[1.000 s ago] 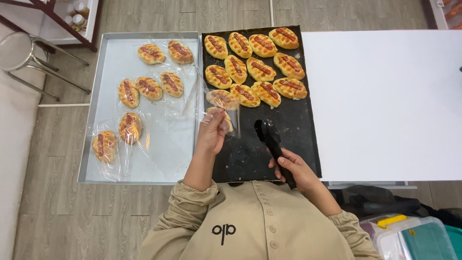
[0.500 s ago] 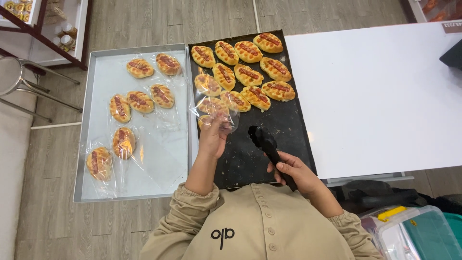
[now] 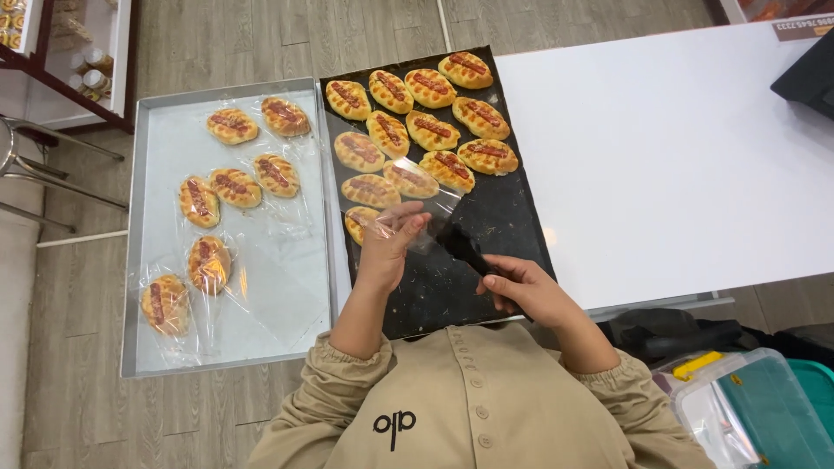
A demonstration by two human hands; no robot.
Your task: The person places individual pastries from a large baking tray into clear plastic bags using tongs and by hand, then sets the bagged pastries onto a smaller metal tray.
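A black baking tray carries several oval buns with red stripes. My left hand holds a clear plastic bag open over the tray, above the nearest bun. My right hand grips black tongs whose tips point into the bag's mouth. A silver tray to the left holds several buns sealed in clear bags.
A white table lies to the right of the black tray. A dark object sits at its far right corner. A metal stool stands at the left. Plastic bins sit on the floor at the lower right.
The view has shifted slightly. My left hand has lowered the bag toward the tray's near side, and the tongs have moved closer to the bag.
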